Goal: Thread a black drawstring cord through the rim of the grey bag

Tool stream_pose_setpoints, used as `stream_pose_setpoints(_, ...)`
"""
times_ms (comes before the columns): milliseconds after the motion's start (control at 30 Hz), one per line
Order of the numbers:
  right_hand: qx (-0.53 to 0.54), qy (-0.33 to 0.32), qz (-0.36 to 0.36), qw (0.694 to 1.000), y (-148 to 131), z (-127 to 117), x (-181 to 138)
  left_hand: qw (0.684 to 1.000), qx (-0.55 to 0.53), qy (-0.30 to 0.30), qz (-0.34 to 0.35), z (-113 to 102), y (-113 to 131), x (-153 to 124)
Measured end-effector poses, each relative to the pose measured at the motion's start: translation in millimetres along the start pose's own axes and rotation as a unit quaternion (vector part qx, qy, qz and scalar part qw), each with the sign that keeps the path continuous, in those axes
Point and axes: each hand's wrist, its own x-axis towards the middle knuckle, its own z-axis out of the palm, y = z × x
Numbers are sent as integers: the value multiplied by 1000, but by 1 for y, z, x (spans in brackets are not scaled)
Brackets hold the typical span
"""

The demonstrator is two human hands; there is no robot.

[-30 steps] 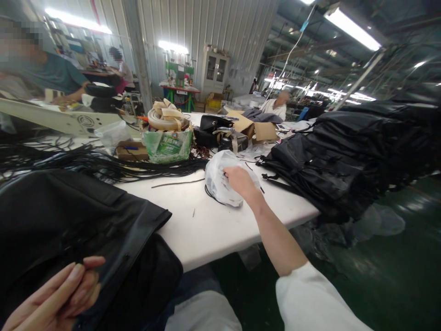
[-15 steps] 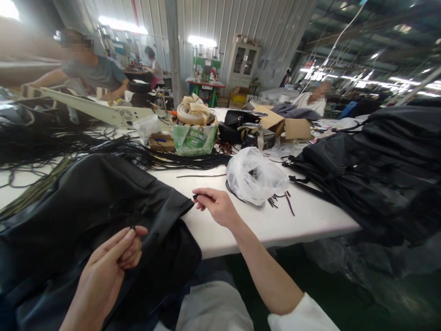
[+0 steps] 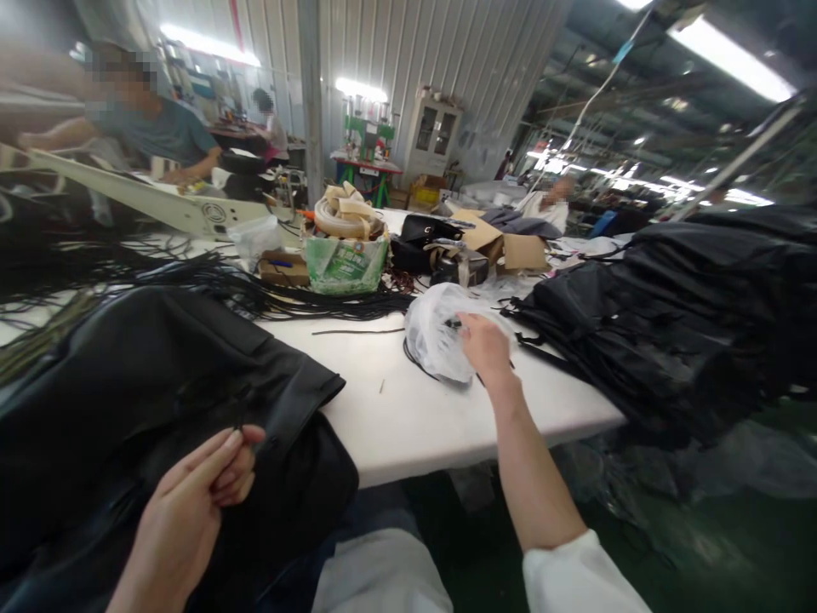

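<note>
My left hand (image 3: 214, 477) is closed in a pinch on a thin black cord (image 3: 241, 415). That cord stands up from a large black bag (image 3: 159, 366), soft and smooth, which lies over the left of the table and hangs past its edge. At the mouth of a crumpled clear plastic bag (image 3: 429, 336) is my right hand (image 3: 486, 345), its fingers drawn together beside small dark pieces inside. What those fingertips hold, if anything, I cannot make out.
Long black cords (image 3: 306, 304) lie in a bundle across the table (image 3: 408, 430). Behind stand a green container (image 3: 348, 266) with rolled strips, black bags (image 3: 422, 243) and a cardboard box (image 3: 523, 253). Black backpacks (image 3: 644, 332) are heaped at right. A co-worker (image 3: 169, 132) sits at far left.
My right hand has moved right, from the black bag's edge to the plastic bag, with a small black piece in its fingers earlier. My left hand keeps its pinch. The view has shifted slightly.
</note>
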Motion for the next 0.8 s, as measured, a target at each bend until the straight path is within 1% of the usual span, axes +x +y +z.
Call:
stream_pose_setpoints(33,11,20,-20,1000,1,4,-2,1000,1,-9,8,3,2,-1)
stream_pose_setpoints(67,32,55,-38,997,-1,7,-5,1000,0,-14,16,4,2,-2)
stream_pose_setpoints(133,88,125,-68,986,-13,11,-15,1000,-10,-15,25,4,1,-2)
stream_pose_setpoints(167,122,144,-84,978,-22,12,-21,999,-16,-15,28,4,0,-2)
stream_pose_setpoints(200,160,147,-105,970,-34,13,-27,999,-21,-14,31,4,-1,-2)
stream_pose_setpoints(233,199,136,-130,962,-48,15,-33,999,-25,-15,34,4,-3,-2)
stream_pose_setpoints(333,301,52,-197,931,-97,25,-44,998,-38,-17,38,3,-9,-1)
stream_pose_setpoints(400,318,-15,-210,924,-131,36,-45,998,-51,-13,36,0,-15,1)
stream_pose_setpoints(500,271,-129,-185,936,-172,62,-41,997,-69,-3,27,-9,-28,10)
stream_pose_setpoints(567,233,-215,-155,936,-191,85,-39,997,-79,5,23,-15,-38,18)
stream_pose_setpoints(600,231,-257,-143,927,-198,98,-39,996,-84,7,22,-19,-43,22)
stream_pose_setpoints(667,272,-326,-131,896,-208,123,-39,996,-92,3,20,-24,-54,31)
stream_pose_setpoints(700,304,-343,-129,880,-211,134,-39,995,-93,-2,18,-26,-60,35)
stream_pose_setpoints(733,331,-346,-128,868,-213,141,-38,995,-95,-9,17,-27,-66,39)
stream_pose_setpoints(767,346,-337,-131,865,-215,146,-36,995,-97,-15,15,-28,-71,44)
stream_pose_setpoints(800,345,-324,-140,870,-216,147,-32,995,-99,-19,15,-28,-76,48)
